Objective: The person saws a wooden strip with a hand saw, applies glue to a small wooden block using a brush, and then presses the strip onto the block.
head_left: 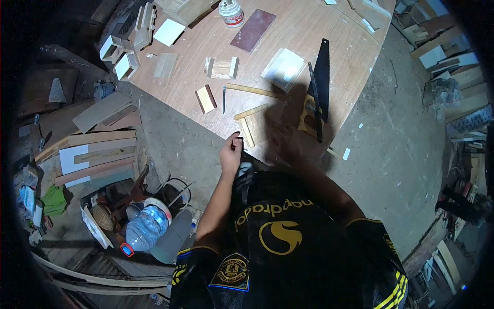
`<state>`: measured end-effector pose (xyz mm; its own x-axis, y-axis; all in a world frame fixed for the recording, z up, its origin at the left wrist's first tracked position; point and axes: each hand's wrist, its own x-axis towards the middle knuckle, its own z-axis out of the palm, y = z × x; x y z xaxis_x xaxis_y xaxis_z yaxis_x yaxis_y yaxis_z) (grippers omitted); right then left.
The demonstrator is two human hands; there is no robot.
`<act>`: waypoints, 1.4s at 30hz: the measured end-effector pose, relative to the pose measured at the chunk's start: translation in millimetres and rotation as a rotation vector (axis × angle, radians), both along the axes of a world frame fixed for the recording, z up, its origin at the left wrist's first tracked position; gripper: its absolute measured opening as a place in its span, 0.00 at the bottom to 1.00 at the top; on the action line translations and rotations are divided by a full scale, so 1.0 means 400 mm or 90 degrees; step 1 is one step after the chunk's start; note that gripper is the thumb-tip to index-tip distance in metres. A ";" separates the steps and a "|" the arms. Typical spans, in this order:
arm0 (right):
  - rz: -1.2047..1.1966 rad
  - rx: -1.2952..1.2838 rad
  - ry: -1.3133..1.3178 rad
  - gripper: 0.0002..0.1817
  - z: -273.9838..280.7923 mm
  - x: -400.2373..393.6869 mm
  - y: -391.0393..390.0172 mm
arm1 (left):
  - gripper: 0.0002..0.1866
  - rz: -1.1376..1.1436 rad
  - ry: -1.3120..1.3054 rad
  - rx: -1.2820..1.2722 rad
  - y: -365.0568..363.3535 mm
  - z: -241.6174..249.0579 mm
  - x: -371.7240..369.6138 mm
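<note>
My left hand (pixel 230 153) is at the near edge of the wooden table (pixel 190 67), its fingers closed near a dark strap-like thing at my shirt; what they hold is too small to make out. My right hand (pixel 285 143) lies in deep shadow to the right, over the table's near corner, and its fingers are hard to see. Between and just beyond the hands sits a small wooden piece (pixel 252 126) with strips on it. A handsaw (pixel 321 77) lies at the right beside a dark narrow tool (pixel 314 98). A pencil (pixel 224 100) and a yellow folding rule (pixel 252 90) lie farther left.
A white tub (pixel 231 14), a reddish-brown board (pixel 253 31), small wooden frames (pixel 222 68) and a white-topped block (pixel 284 68) are on the table. Stacked boards (pixel 98 157) and a large water bottle (pixel 149 225) stand on the floor at left. More wood lies at right.
</note>
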<state>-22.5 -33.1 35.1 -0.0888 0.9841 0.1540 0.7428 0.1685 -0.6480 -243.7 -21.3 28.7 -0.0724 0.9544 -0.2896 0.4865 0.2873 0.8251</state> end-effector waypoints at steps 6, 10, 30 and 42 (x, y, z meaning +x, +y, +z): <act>-0.043 -0.034 0.048 0.18 0.011 0.026 -0.014 | 0.14 0.025 -0.007 -0.014 0.005 -0.001 -0.024; -0.062 -0.107 0.077 0.19 0.021 0.056 -0.017 | 0.14 0.041 -0.006 -0.032 0.012 0.006 -0.003; -0.113 -0.083 0.065 0.14 0.036 0.083 -0.017 | 0.24 0.042 0.225 0.005 0.085 0.009 0.110; -0.102 -0.099 0.078 0.16 0.047 0.094 0.003 | 0.20 0.046 0.189 0.035 0.086 0.003 0.116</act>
<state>15.2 -31.8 53.9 0.0799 0.9968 -0.0007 0.6658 -0.0539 -0.7442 -197.3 13.2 30.0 -0.2147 0.9572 -0.1942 0.6882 0.2894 0.6653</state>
